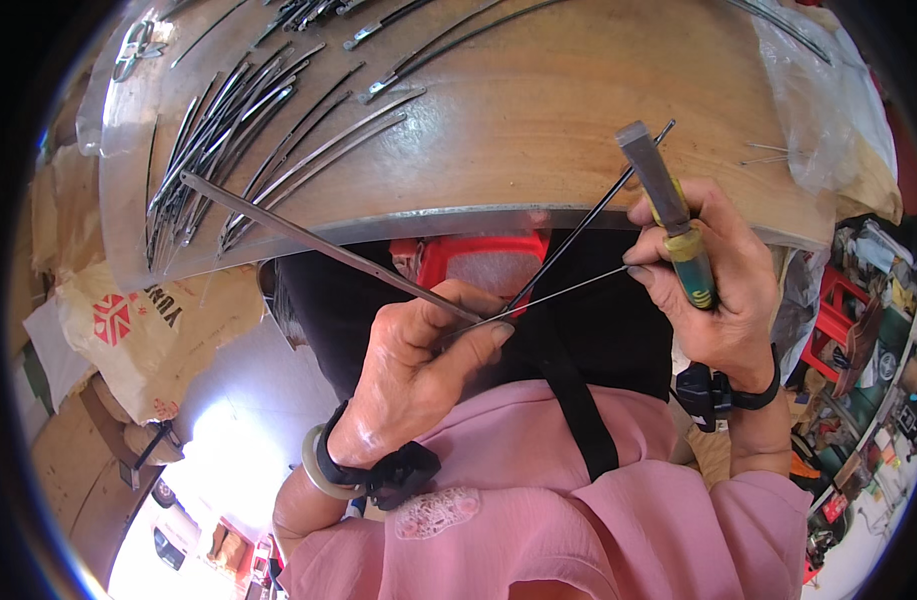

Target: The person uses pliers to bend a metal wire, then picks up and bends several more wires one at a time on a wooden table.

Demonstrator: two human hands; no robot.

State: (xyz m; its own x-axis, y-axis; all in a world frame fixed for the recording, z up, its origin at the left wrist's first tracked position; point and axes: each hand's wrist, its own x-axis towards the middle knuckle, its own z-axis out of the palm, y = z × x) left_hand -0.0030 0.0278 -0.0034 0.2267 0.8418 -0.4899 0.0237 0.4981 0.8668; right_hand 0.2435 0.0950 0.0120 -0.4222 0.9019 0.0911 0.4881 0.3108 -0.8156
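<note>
My left hand [413, 350] is closed, thumb against the curled fingers, on a long flat grey metal strip [308, 237] that slants up to the left over the table edge. Beside the same fingertips, the lower end of a slim black strip [590, 218] appears; it rises to the right, past my right hand. A thin metal rod [563, 291] runs from my left thumb to my right fingertips. In my right hand [723, 285], closed, is a hand tool [668, 205] with a green-and-yellow handle and a broad, flat grey blade pointing up. Fingers partly hide the handle.
Several dark curved metal strips [233, 140] lie bunched on the wooden table [538, 120], left and back. Scissors [136, 50] rest at the far left. Clear plastic bags [828, 90] lie at the right corner. A red stool [483, 255] shows below the table edge.
</note>
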